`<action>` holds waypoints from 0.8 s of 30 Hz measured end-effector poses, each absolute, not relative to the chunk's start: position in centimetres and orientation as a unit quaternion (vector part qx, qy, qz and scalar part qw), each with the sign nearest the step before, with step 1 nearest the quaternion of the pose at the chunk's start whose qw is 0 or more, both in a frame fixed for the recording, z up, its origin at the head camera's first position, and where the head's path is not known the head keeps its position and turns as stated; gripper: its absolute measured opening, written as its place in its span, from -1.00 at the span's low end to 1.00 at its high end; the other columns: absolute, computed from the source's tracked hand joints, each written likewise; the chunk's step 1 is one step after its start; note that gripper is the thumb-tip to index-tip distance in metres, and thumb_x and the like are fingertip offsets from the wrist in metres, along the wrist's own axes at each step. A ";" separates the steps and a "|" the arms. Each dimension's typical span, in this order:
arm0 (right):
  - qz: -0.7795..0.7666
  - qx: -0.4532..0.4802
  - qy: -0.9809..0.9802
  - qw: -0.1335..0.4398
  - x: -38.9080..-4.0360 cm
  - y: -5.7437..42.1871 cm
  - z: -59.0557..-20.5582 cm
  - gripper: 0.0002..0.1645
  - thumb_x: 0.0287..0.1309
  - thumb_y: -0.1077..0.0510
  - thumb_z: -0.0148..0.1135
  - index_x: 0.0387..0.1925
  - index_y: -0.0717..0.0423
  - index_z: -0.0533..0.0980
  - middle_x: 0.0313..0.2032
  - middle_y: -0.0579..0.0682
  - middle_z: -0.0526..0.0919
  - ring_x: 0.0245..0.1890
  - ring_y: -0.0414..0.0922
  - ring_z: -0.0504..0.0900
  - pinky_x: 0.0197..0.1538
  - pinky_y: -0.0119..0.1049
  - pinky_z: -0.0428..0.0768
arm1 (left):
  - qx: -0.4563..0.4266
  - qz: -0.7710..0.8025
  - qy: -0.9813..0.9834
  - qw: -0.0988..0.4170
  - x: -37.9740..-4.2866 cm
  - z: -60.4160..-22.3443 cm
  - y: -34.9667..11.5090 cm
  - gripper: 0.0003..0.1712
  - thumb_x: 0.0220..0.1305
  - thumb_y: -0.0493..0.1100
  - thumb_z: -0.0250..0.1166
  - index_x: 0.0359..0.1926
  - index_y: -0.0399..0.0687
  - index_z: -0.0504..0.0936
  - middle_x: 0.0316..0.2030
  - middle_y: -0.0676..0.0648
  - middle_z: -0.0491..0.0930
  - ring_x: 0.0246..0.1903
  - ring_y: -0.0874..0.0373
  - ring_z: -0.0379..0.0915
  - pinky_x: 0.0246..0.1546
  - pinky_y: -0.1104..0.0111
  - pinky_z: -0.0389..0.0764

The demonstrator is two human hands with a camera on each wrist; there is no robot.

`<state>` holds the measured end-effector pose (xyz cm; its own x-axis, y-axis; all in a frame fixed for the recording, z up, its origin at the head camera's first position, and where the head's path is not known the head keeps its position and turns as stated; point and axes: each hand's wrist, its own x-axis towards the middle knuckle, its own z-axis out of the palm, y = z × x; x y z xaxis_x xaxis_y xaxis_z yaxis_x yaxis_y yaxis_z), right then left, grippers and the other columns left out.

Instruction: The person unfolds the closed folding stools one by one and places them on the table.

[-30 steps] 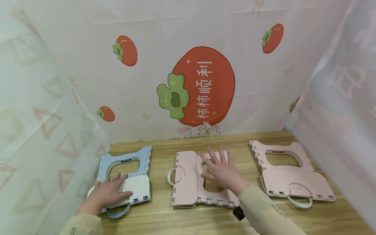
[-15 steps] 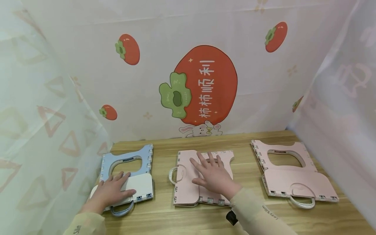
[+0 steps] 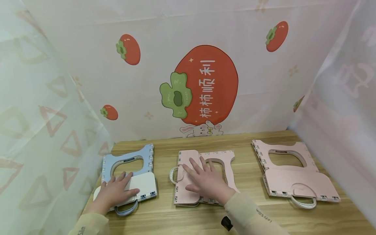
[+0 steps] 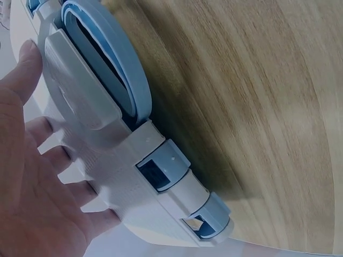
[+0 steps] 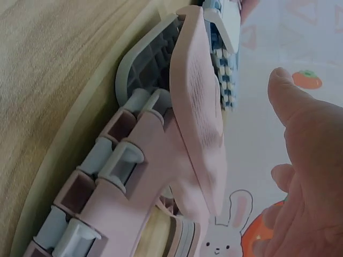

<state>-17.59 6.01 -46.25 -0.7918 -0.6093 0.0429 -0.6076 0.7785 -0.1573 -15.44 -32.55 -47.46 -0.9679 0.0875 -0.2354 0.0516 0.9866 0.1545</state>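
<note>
Three folded plastic step stools lie in a row in the head view. My left hand [image 3: 114, 192] rests with spread fingers on the white panel of the blue-and-white stool [image 3: 146, 183]; its blue carry handle [image 4: 142, 91] sticks out at the near edge. Over the middle pink stool [image 3: 188, 158], my right hand [image 3: 207, 181] is stretched out flat, fingers apart. In the right wrist view a gap shows between that hand [image 5: 313, 160] and the stool's raised panel [image 5: 193, 91]. The right pink stool [image 3: 293, 179] is touched by neither hand.
The stools lie on a wood-grain table [image 3: 164, 222]. A white cloth wall [image 3: 152, 81] with persimmon prints rises behind it, and printed sheets hang at the left [image 3: 53, 147] and right [image 3: 340, 114]. A small black object [image 3: 227, 223] sits beside my right wrist.
My right hand has slid left across the middle stool, from its oval opening toward the panel on the handle side. The left hand stays on the white panel. The head view shifted slightly.
</note>
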 end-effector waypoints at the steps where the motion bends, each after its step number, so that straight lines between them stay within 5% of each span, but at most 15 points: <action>1: -0.080 -0.325 0.942 0.007 -17.5 5.9 -46.2 -0.09 0.40 -0.42 0.01 0.62 -0.26 0.05 0.60 0.05 0.07 0.56 0.32 -0.01 0.50 0.36 0.07 | 0.033 0.074 0.989 0.123 -15.5 -47.5 -32.5 0.16 0.23 0.62 0.07 0.54 -0.13 0.26 0.46 -0.46 0.19 0.34 -0.71 0.02 0.18 -0.64 -0.05; 24: -0.116 -0.377 0.919 0.029 -16.1 3.0 -46.7 -0.10 0.43 -0.37 0.05 0.62 -0.21 0.06 0.59 0.06 0.12 0.56 0.24 0.08 0.52 0.18 0.20 | 0.007 0.084 0.988 0.132 -15.5 -47.4 -31.1 0.16 0.26 0.60 0.06 0.55 -0.16 0.22 0.47 -0.48 0.15 0.35 -0.74 -0.05 0.16 -0.67 -0.11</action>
